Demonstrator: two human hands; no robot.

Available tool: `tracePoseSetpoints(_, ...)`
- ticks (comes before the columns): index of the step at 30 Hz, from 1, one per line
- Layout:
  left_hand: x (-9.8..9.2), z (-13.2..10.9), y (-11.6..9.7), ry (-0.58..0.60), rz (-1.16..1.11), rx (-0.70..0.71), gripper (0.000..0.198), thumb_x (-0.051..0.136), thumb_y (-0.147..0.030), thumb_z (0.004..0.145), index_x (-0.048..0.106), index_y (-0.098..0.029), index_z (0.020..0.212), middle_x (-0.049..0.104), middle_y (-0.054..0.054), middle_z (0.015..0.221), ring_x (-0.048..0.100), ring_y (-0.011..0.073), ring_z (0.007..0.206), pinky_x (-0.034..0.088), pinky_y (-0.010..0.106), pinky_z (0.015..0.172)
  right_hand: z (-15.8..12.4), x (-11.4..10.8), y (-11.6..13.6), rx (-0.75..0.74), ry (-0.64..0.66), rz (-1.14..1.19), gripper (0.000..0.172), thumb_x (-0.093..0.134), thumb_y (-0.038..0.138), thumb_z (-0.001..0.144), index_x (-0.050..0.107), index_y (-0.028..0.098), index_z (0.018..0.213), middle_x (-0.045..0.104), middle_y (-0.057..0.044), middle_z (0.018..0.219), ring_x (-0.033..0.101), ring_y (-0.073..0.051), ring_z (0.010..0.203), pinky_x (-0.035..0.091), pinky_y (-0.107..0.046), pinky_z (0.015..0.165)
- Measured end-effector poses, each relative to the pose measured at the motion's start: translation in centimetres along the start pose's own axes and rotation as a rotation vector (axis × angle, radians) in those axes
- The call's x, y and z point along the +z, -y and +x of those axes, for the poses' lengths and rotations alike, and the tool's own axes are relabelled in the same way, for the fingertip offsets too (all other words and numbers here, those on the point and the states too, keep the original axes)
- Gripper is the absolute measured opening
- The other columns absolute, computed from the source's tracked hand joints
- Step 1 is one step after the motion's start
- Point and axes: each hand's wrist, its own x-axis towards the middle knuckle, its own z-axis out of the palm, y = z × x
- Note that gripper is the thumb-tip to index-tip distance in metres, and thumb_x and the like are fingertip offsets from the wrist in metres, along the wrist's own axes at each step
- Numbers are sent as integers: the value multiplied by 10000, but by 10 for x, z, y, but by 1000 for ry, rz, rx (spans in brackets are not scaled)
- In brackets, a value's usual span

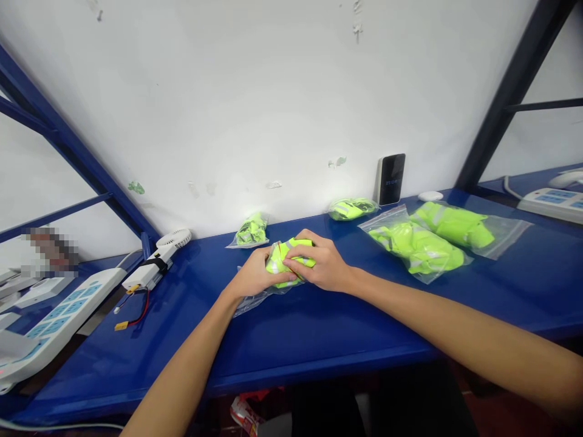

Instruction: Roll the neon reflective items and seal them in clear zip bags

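Both hands meet over the middle of the blue table, closed around a folded neon-yellow reflective vest [276, 260]. My left hand [254, 273] grips its left side, the thumb lying along the near edge. From the right, my right hand [327, 262] presses its fingers onto the top and right side. A thin red-brown strip shows on the vest by the right fingertips. A clear plastic bag [251, 302] lies beneath the bundle and sticks out toward me; whether the vest is inside it, I cannot tell.
Bagged vests lie behind [252, 230], at the back [350, 209] and to the right [423, 249]. A black-fronted device [392, 179] leans against the wall beside a white disc [430, 196]. Leftward are a small fan [175, 238], a battery pack with wires [148, 273] and a power strip [68, 315].
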Motion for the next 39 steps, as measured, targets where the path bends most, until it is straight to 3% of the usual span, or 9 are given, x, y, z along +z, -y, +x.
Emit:
tracePoseSetpoints(6, 2, -2, -3, -28, -70, -27, 393, 797, -390, 650, 627, -129, 889, 619, 28, 833, 545, 145, 734, 440, 243, 649, 2, 2, 5, 66, -31, 92, 143, 582, 303, 902, 693, 224, 861, 602, -47, 883, 581, -176, 851, 486, -299, 748)
tracePoseSetpoints(11, -1, -6, -1, 117, -382, -106, 427, 804, -413, 635, 642, -130, 909, 643, 40, 834, 594, 154, 718, 475, 250, 644, 8, -7, 16, 31, 12, 244, 156, 578, 302, 911, 680, 214, 833, 601, -34, 835, 578, -167, 844, 488, -297, 767)
tracePoseSetpoints(15, -1, -2, 0, 132, -375, -109, 424, 808, -398, 647, 647, -118, 922, 650, 52, 829, 605, 156, 726, 481, 245, 647, 10, -10, 11, 44, 75, 227, 156, 560, 298, 923, 676, 206, 872, 601, -38, 874, 577, -167, 864, 480, -300, 790)
tracePoseSetpoints(18, 1, 1, -2, 56, -261, -74, 395, 789, -381, 688, 641, -122, 947, 654, 55, 851, 608, 161, 757, 495, 256, 681, 8, -7, 5, 126, 120, 205, 236, 506, 335, 952, 645, 224, 1108, 587, -62, 997, 571, -187, 959, 475, -336, 868)
tracePoseSetpoints(21, 3, 1, -3, -39, -178, -66, 465, 786, -377, 693, 629, -140, 1060, 669, 68, 950, 618, 180, 810, 513, 281, 711, 7, -6, 3, 192, 128, 244, 461, 444, 357, 976, 405, 237, 1419, 523, -113, 1217, 509, -214, 1149, 424, -407, 996)
tracePoseSetpoints(24, 4, 0, 1, -79, -202, -63, 553, 807, -360, 662, 612, -144, 1133, 670, 85, 1036, 629, 221, 898, 529, 314, 765, 10, -10, 0, 227, 123, 345, 597, 572, 379, 908, 359, 224, 1444, 462, -131, 1354, 428, -250, 1272, 351, -457, 1072)
tracePoseSetpoints(29, 3, 2, 11, -15, -372, -65, 677, 820, -329, 651, 553, -152, 1248, 656, 108, 1150, 637, 262, 998, 527, 346, 849, 17, -18, -20, 381, 392, 753, 501, 765, 326, 741, 610, 214, 1204, 592, -64, 1229, 567, -238, 1093, 468, -375, 927)
tracePoseSetpoints(35, 1, 3, 12, -44, -171, -15, 743, 806, -380, 670, 516, -170, 1321, 623, 117, 1233, 591, 291, 1113, 475, 403, 960, 16, -18, -18, 560, 422, 997, 466, 730, 245, 766, 591, 237, 1211, 588, -42, 1181, 591, -186, 998, 515, -287, 804)
tracePoseSetpoints(39, -3, 3, 9, -115, -9, 46, 779, 782, -441, 687, 482, -216, 1369, 558, 103, 1335, 535, 294, 1204, 433, 400, 1018, 17, -16, -13, 737, 335, 1048, 650, 767, 203, 712, 471, 263, 1288, 588, -36, 1124, 610, -183, 951, 537, -285, 763)
